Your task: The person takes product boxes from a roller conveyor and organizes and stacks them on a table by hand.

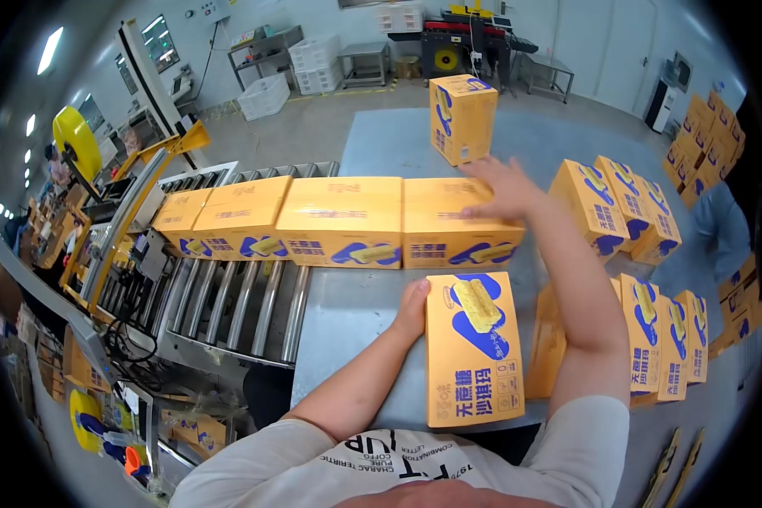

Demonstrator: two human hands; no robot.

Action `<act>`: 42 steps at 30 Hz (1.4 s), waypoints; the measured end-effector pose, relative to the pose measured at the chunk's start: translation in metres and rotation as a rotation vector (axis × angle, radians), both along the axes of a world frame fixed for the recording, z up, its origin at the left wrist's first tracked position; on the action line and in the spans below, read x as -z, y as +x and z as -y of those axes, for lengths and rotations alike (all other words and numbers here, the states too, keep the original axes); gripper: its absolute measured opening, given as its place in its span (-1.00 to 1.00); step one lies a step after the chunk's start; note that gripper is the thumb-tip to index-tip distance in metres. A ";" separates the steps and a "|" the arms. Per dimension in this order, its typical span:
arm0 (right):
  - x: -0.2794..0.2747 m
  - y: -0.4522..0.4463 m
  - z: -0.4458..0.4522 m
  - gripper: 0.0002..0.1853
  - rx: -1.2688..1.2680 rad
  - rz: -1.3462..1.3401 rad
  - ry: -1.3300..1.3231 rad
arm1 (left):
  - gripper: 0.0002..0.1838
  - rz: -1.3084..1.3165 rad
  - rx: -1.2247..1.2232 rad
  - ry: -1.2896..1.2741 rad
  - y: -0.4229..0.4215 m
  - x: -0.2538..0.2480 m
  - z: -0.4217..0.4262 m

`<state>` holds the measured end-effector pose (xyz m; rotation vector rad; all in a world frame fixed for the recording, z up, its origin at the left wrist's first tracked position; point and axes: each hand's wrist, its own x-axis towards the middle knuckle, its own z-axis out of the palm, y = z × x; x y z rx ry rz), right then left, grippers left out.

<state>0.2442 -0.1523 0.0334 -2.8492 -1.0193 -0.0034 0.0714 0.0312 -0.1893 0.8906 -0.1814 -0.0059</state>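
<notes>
An orange-yellow carton [474,351] with a blue and yellow print stands upright on the metal table near my body. My left hand [413,309] grips its upper left edge, with the fingers partly hidden behind it. My right hand [504,193] is spread open at the right end of a row of lying cartons, over the last carton [449,212]. The row's other cartons [339,216] run left onto the roller conveyor, end to end. Just beyond my right hand, another carton [463,118] stands upright.
The metal table [356,313] meets the roller conveyor [237,296] and a taping machine frame [131,229] on the left. More upright cartons [593,207] stand at the right, others [643,330] beside my right arm. Carton stacks [707,144] and a person's sleeve [720,220] appear far right.
</notes>
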 end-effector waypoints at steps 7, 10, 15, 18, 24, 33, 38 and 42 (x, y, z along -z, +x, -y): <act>0.012 -0.013 -0.030 0.34 -0.115 -0.040 -0.029 | -0.42 0.050 -0.003 0.168 -0.012 -0.032 -0.005; 0.007 -0.006 -0.024 0.26 -0.051 0.062 -0.023 | -0.45 0.066 -0.043 0.214 -0.011 -0.028 -0.005; -0.015 -0.051 -0.058 -0.06 0.425 0.258 -0.139 | -0.48 0.082 -0.058 0.216 -0.010 -0.034 -0.002; -0.013 -0.041 -0.063 -0.32 0.276 -0.060 -0.184 | -0.50 0.073 -0.049 0.203 -0.010 -0.036 -0.003; 0.017 -0.011 -0.038 -0.52 0.303 0.212 -0.060 | -0.51 0.043 -0.036 0.165 -0.013 -0.040 -0.002; 0.018 0.051 0.073 -0.56 0.679 0.140 -0.364 | -0.52 0.071 -0.071 0.195 -0.009 -0.035 -0.001; 0.019 0.056 0.060 -0.53 0.458 0.157 0.030 | -0.52 0.085 -0.080 0.207 -0.010 -0.035 -0.003; 0.014 0.019 0.000 -0.35 0.131 0.070 0.188 | -0.51 0.070 -0.055 0.172 -0.012 -0.042 -0.002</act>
